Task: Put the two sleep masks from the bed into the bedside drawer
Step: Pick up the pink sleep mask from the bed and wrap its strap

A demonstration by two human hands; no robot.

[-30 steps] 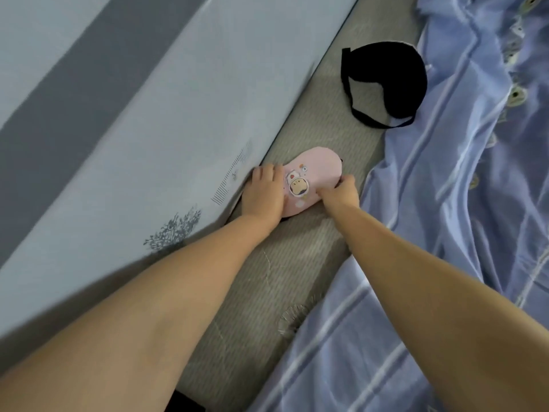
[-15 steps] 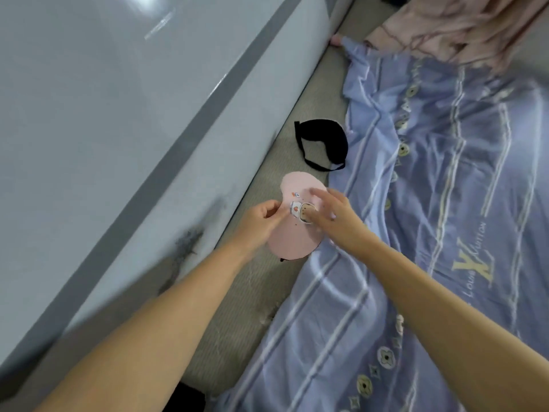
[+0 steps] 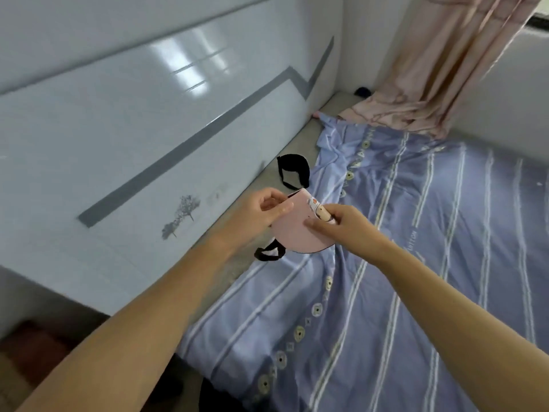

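Note:
A pink sleep mask [image 3: 294,230] with a small cartoon print is lifted off the bed and folded over, its black strap [image 3: 269,253] dangling below. My left hand [image 3: 261,212] pinches its left edge. My right hand [image 3: 341,224] grips its right side by the print. A black sleep mask [image 3: 294,172] lies farther away on the bare beige mattress strip [image 3: 237,263], close to the white headboard. No drawer is in view.
A glossy white headboard [image 3: 133,144] with a grey stripe runs along the left. A blue striped sheet [image 3: 416,263] covers the bed on the right. A pink curtain [image 3: 445,69] hangs at the far end. A dark wooden surface [image 3: 26,346] shows at the lower left.
Both hands have lifted the pink mask off the mattress and folded it, so its strap now hangs free. The view has pulled back and up; the black mask has stayed put.

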